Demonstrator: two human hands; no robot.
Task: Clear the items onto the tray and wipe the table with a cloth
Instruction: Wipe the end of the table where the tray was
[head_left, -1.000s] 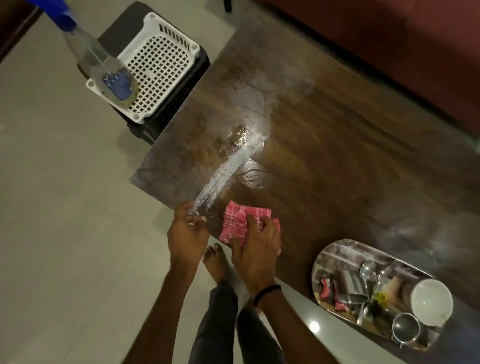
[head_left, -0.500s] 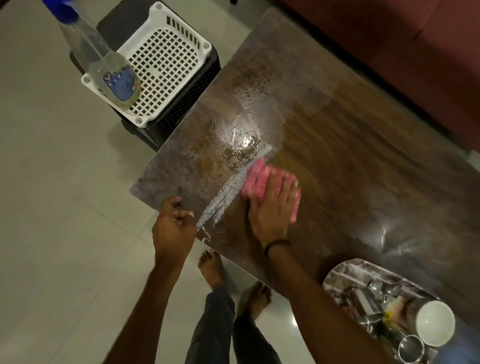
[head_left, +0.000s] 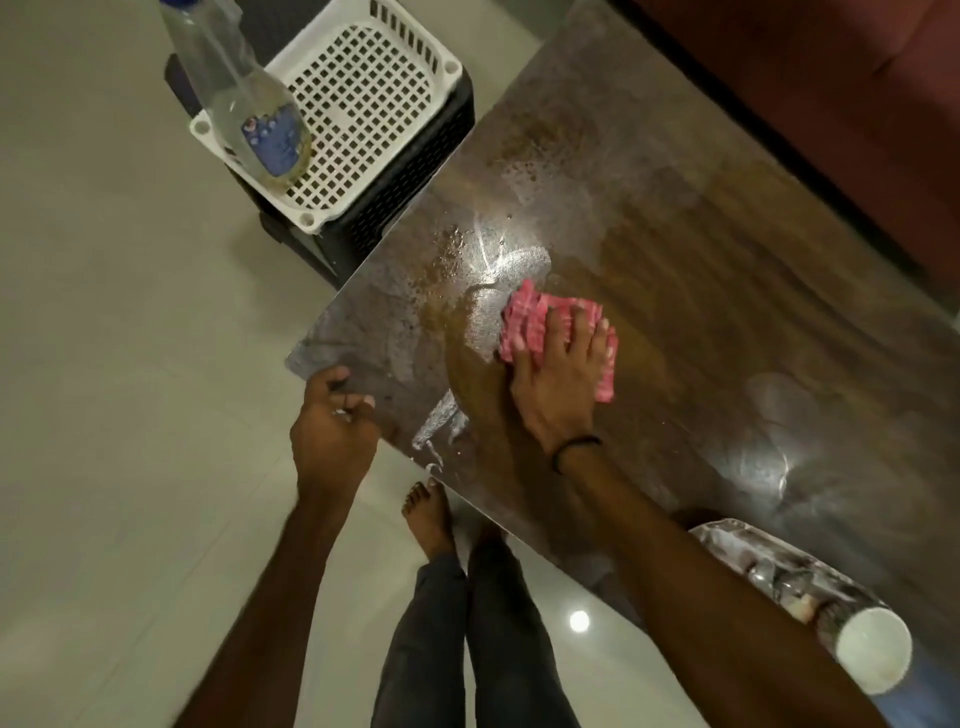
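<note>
Fingers (head_left: 558, 332) spread over bunched pink checked cloth (head_left: 524, 327)

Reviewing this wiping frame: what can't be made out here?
- Tray, head view: cut off by the lower right edge and crossed by the right forearm; its contents are blurred apart from a white bowl.
- Pink cloth: largely under the right hand.
- Spray bottle: top cut off by the upper edge.
- Left hand at the table edge: grip unclear.

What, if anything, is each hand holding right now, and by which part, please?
The right hand presses flat on top of the pink cloth, fingers spread rather than closed around it. The left hand holds the table by its near corner edge.
</note>
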